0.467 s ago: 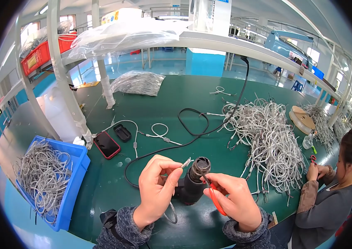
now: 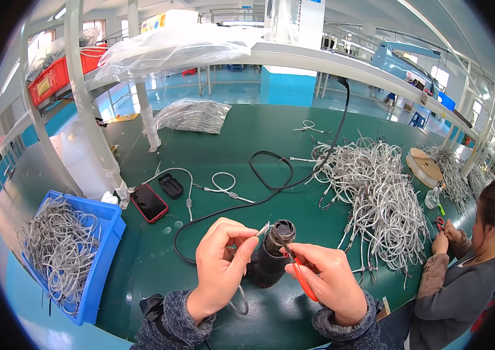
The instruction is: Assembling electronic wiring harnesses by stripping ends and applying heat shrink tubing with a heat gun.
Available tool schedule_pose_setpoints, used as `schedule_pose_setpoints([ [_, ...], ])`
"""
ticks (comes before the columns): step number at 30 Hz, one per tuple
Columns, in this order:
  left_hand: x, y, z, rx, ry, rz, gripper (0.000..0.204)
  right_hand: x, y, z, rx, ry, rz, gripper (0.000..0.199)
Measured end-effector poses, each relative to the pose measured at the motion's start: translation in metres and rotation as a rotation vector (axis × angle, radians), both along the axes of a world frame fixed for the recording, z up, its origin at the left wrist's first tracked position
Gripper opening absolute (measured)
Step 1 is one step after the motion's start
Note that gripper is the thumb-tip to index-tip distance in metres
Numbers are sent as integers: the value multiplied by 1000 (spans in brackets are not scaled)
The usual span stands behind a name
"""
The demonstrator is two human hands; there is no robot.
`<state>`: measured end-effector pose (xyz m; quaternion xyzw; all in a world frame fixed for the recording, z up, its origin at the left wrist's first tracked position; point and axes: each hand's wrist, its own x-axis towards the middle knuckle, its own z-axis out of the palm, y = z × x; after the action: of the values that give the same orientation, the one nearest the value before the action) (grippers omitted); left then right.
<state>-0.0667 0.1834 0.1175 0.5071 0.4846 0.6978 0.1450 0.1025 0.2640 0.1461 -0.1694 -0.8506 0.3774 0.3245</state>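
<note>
My left hand (image 2: 222, 262) pinches the end of a grey cable (image 2: 263, 230) between thumb and fingertips. The cable's tip shows silvery loose strands, and its lower part loops out below the wrist. In my right hand (image 2: 330, 274) is a red-handled tool (image 2: 304, 282) with a slim dark tip; its exact kind is hard to make out. That tip reaches toward the rim of a black heat gun (image 2: 269, 259), which stands with its round nozzle upward between my hands. The cable end is just left of the nozzle, apart from the tool.
A blue bin (image 2: 110, 251) of grey cables is at left. Near it lie a red-edged phone (image 2: 149, 203) and a black holder (image 2: 171, 186). A black cord (image 2: 218, 211) crosses the green table. A large cable pile (image 2: 376, 198) and a spool (image 2: 424, 168) lie right, beside a seated co-worker (image 2: 463, 274).
My hands barely move; the cable tip shifts very slightly rightward, closer to the nozzle. At right, the co-worker's hands shift slightly.
</note>
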Motion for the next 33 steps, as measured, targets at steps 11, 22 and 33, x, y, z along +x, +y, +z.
schedule_pose_setpoints([
  [11, -6, 2, -5, 54, 174, 80, 7, 0, 0, 2, 69, -10, -31, 30],
  [22, -4, 1, 0, 3, 188, 116, 11, 4, 3, 4, 125, -55, -34, 28],
  [33, -3, 3, -1, 10, 245, 134, 12, 8, 4, 7, 123, -121, -42, 28],
])
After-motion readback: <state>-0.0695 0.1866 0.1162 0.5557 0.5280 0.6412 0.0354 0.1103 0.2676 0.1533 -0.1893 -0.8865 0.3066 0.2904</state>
